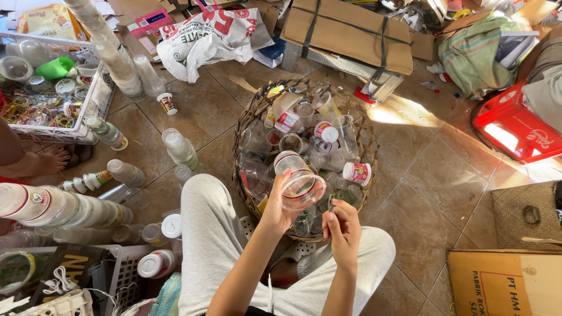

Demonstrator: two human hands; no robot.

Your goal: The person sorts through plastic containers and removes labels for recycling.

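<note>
You see a red crate (515, 126) on the tiled floor (433, 169) at far right, flattened cardboard (351, 29) above, and a white sack (211, 38) beside it.

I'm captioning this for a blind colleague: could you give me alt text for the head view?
A seated person's left hand holds up a clear plastic cup over a round woven basket full of clear cups and bottles, while the right hand hovers beside it, empty. Stacked cups, loose bottles and cardboard lie on the tiled floor.
</note>
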